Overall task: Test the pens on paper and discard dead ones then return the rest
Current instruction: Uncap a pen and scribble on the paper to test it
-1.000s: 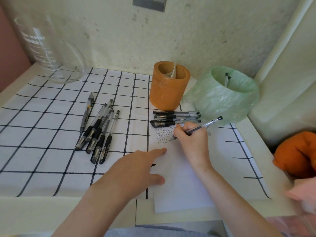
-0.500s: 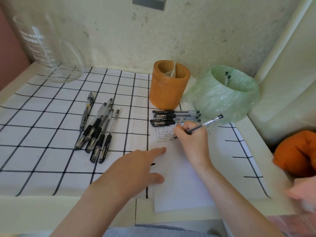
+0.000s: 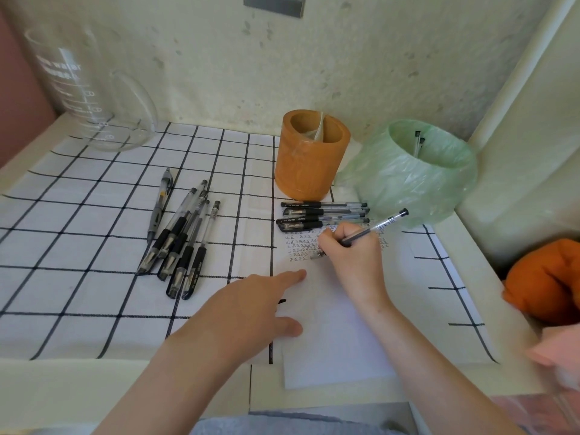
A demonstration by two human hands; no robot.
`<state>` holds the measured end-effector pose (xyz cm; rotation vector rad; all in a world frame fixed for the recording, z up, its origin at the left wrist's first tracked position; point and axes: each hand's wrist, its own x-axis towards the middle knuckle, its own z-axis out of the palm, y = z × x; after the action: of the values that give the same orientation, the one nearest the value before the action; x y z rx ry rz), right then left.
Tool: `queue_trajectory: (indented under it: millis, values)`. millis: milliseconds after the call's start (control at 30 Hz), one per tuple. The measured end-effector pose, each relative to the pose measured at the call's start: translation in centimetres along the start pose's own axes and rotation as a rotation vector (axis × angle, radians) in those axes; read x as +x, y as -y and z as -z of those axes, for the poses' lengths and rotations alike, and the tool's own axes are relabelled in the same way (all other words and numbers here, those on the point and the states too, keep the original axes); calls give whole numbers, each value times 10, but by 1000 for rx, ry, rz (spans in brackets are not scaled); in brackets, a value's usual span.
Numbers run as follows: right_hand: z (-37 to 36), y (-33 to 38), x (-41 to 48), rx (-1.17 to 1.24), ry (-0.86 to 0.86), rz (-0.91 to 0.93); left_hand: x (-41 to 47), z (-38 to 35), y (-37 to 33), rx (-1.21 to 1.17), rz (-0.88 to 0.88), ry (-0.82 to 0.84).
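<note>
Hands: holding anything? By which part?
Right hand grips a pen by its lower barrel near the tip; left hand holds nothing, resting flat on the paper.

pen (image 3: 373,229) partly hidden, scribbles (image 3: 303,246) seemingly unreadable

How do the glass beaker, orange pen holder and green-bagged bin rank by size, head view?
Largest: glass beaker and green-bagged bin, about alike, too close to rank.
Smallest: orange pen holder.

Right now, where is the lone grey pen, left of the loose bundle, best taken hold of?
The grey pen lies flat on the checked cloth. Its far end stands clear of the bundle, while its tip is close beside their grips. So probably pinch across the far barrel, fingers coming from above.
</note>
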<state>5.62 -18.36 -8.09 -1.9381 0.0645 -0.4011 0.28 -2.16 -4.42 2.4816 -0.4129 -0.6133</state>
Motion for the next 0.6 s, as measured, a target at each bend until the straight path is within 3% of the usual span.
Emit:
queue_trajectory:
  millis: [600]
  values:
    - [2, 1, 1, 18, -28, -47, -1, 0, -1, -8, 2, -7]
